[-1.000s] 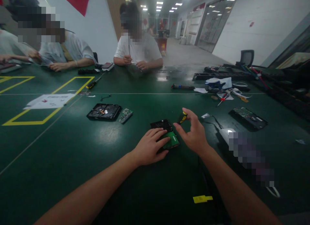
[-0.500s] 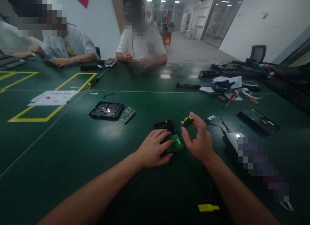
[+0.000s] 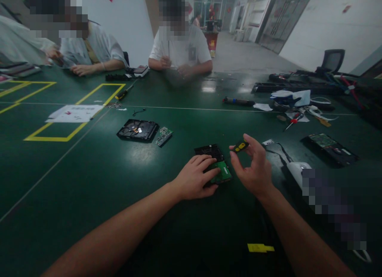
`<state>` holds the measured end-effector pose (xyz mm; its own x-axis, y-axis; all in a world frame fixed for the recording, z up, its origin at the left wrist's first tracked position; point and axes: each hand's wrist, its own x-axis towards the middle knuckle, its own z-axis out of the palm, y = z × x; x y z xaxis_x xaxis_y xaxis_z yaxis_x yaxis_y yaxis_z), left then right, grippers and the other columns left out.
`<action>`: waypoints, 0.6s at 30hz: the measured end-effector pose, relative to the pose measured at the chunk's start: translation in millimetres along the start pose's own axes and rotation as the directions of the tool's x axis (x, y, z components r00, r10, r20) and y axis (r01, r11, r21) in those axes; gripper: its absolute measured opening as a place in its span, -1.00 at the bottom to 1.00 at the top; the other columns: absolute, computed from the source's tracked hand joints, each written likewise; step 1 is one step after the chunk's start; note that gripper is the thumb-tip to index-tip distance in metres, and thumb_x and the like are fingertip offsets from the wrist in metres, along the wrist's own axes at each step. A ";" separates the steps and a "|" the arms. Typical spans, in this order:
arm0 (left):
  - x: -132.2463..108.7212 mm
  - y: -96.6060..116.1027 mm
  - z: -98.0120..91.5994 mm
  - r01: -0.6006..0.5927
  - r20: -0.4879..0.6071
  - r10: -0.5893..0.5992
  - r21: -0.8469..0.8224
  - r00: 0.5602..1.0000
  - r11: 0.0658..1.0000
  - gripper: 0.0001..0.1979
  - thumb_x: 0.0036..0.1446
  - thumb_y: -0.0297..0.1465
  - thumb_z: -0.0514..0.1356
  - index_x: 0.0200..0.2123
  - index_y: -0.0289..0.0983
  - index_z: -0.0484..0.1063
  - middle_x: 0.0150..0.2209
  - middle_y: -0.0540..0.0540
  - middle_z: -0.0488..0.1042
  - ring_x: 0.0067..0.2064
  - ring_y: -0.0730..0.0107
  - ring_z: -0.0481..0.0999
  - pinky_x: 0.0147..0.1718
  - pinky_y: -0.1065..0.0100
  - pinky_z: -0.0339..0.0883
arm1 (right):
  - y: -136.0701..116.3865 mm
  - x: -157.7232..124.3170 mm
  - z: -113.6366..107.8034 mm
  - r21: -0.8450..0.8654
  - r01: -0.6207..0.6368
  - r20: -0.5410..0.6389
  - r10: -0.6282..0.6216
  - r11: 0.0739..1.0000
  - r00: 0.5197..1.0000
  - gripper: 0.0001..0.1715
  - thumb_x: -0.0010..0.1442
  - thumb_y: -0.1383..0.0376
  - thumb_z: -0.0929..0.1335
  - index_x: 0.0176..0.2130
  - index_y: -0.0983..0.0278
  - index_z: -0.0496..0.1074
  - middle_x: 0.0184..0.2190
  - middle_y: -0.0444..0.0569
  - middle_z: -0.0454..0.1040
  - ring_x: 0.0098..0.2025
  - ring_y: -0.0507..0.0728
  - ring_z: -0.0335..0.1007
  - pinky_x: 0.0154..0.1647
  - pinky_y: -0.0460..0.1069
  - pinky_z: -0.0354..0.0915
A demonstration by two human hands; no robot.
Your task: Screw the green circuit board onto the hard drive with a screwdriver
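A black hard drive with a green circuit board lies flat on the table, partly covered by my left hand. That hand grips it from the left side, with its fingers across the top and the thumb along the near edge. Just to the right, my right hand holds a black and yellow screwdriver by its handle between thumb and fingers, slightly above the table. The handle is tilted, and I cannot make out its shaft or tip. Handle and drive appear apart.
Left of my hands lie another hard drive and a loose circuit board. On the right are a third drive, a power strip with a cable, and a red screwdriver. Co-workers sit across the green table.
The whole view has shifted, so things sit a little further right and higher. In my right hand the screwdriver handle has turned slightly. My left hand stays on the hard drive.
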<state>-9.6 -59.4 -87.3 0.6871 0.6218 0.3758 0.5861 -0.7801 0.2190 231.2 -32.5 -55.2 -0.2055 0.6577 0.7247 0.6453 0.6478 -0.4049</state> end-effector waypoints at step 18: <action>-4.0 3.0 -10.6 0.093 0.017 -0.092 -0.128 0.996 0.987 -0.20 0.25 -0.07 0.36 0.42 -0.21 0.19 0.42 -0.33 0.28 0.41 -0.13 0.32 0.34 -0.12 0.26 | -3.1 3.4 0.8 0.091 -0.042 0.022 0.040 0.995 0.999 -0.10 0.32 0.27 0.42 0.47 0.01 0.00 0.31 0.15 0.41 -0.03 0.26 0.62 0.07 0.30 0.57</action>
<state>-15.2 -64.9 -78.6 0.6378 0.6918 0.3387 0.5876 -0.7213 0.3667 227.9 -32.0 -51.9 -0.1960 0.6915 0.6953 0.5835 0.6521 -0.4841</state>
